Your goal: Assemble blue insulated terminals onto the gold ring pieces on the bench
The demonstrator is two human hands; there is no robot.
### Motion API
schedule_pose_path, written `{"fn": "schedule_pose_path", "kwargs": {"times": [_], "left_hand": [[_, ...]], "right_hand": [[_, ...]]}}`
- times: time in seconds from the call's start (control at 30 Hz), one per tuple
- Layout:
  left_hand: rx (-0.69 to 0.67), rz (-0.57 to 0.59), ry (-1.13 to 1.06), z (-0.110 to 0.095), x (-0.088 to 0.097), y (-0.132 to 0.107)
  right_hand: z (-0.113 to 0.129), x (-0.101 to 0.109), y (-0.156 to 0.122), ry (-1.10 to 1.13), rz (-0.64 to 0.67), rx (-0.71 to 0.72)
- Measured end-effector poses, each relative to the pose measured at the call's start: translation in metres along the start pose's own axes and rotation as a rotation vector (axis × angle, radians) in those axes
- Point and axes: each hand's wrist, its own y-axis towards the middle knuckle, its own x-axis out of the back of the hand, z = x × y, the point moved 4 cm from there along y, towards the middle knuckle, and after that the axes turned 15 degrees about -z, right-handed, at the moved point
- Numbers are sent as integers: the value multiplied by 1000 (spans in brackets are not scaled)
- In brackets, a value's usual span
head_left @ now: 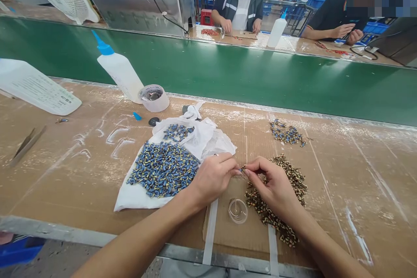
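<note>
Small part (241, 168): tiny, bluish tip, detail too small to tell. It was pinched between the fingertips of the left hand (211, 178) and right hand (276, 186), just above the surface (342, 173), near its front edge, mid-width. Blue pile (163, 168): dense heap of blue-and-yellow pieces, lay just left. Brown pile (298, 182): dark speckled pieces, lay right, partly under the right hand, running toward the front edge.

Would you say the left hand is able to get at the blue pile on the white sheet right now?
Probably yes: the blue pile lies beside the left hand, nothing between them, though it pinches a small part with the right hand.
</note>
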Motion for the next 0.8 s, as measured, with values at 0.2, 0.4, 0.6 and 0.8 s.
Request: {"fn": "schedule_pose_path", "kwargs": {"times": [0.2,0.4,0.6,0.8], "left_hand": [[21,61,-81,1,-3,0],[74,109,-134,2,-4,0],[9,147,-22,3,-8,-4],[-30,195,-58,2,-11,-6]], "right_hand": [[0,3,2,-26,91,-8],[-3,-1,0,-6,128,-18],[-5,-8,-6,-70,111,19],[-3,-10,-6,-80,192,69]]}}
